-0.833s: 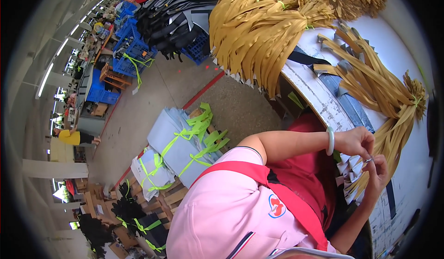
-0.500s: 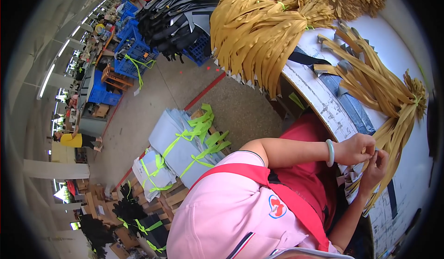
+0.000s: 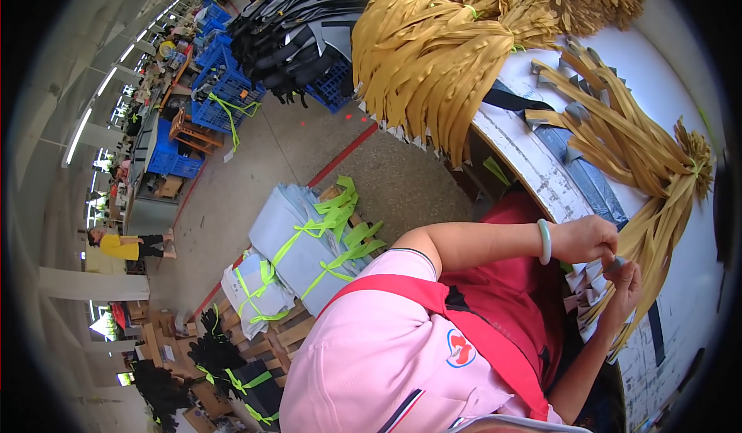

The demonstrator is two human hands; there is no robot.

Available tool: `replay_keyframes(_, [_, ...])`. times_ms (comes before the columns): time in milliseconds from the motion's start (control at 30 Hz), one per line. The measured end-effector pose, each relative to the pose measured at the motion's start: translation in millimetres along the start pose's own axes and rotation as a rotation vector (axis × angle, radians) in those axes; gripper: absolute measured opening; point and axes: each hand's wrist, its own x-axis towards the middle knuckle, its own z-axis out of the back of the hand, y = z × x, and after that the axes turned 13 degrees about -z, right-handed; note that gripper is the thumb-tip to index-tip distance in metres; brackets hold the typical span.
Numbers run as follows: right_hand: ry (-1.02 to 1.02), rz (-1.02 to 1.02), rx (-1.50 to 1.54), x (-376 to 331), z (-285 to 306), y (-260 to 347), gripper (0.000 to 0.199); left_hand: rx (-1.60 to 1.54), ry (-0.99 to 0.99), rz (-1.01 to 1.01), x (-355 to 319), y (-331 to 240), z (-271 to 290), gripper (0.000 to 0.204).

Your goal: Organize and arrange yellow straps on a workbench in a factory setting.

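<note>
At the left of the working spot, the left hand (image 3: 586, 238), with a pale green bangle (image 3: 546, 241) at its wrist, curls its fingers together and pinches the grey tip of a tan strap (image 3: 645, 236) at the table's near edge. Just to the right and below that pinch, the right hand (image 3: 624, 288) meets it, its fingers (image 3: 632, 272) bent around the same strap end; whether they press on it or only steady it cannot be told, since the left knuckles hide the contact. The strap belongs to a tan strap bundle (image 3: 618, 135) that fans away beyond the grip across the white table (image 3: 680, 309) to a tie at the far right. Directly under the hands lies a stack of small grey-white pieces (image 3: 587, 298).

Judging from this, the step goes well if both hands keep the hold short and close to the tip, so the single strap separates cleanly from its neighbours and does not drag the bundle toward the edge.
</note>
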Motion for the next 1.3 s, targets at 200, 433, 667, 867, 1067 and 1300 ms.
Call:
replay_keyframes(200, [0.076,0.131,-0.166,-8,-8,11,0.018,0.157,0.082,-0.075,-5,-2,-3,0.012])
replay_keyframes(433, [0.125,0.105,0.028,6,3,-12,0.016,0.293,0.133,-0.085,-11,-10,-12,0.016])
replay_keyframes(667, [0.085,0.035,0.064,7,18,-22,0.016,0.203,-0.092,-0.165,-7,12,-2,0.006])
replay_keyframes(867, [0.005,-0.022,0.128,-9,46,-11,0.015,-0.235,-0.892,-0.026,35,-9,167,0.027])
replay_keyframes(1067, [-0.092,-0.051,-0.005,-32,52,-13,0.017,-0.174,-0.661,0.364,-22,20,132,0.014])
replay_keyframes(1300, [-0.422,0.069,-0.387,-33,123,-11,0.016,-0.191,-0.352,0.478,-41,25,68,0.016])
